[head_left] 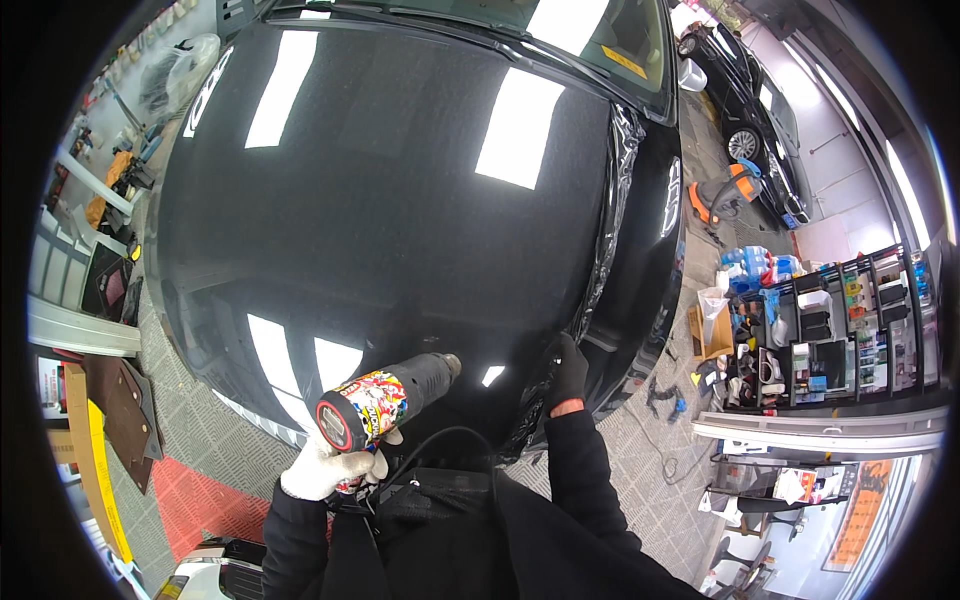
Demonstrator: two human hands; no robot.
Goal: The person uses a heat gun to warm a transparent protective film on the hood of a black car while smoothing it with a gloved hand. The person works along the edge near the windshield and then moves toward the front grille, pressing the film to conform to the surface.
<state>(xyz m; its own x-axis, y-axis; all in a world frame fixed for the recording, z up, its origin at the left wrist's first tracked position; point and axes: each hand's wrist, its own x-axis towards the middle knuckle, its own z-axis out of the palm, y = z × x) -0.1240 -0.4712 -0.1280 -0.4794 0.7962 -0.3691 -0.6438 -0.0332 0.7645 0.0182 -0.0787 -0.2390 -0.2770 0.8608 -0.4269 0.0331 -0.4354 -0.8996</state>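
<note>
My left hand (335, 470), in a white glove, is closed round the handle of a heat gun (385, 402) with a multicoloured sticker on its body. Its metal nozzle points forward and right over the front of a glossy black car hood (380, 220). On the hood's right edge rests my right hand (570, 375) in a black glove, its fingers closed at a strip of wrinkled black film (603, 245). Dark glove against dark film makes the fingertips hard to make out. The film runs along the gap between hood and fender (640, 270). A cable loops from the heat gun past my body.
An orange and black vacuum (725, 192) stands right of the car, near another black car (750, 110). Loaded shelves (850, 330) and a cardboard box (710, 325) are at the right. Brown panels (125, 405) lie at the left on grey floor with a red patch (205, 510).
</note>
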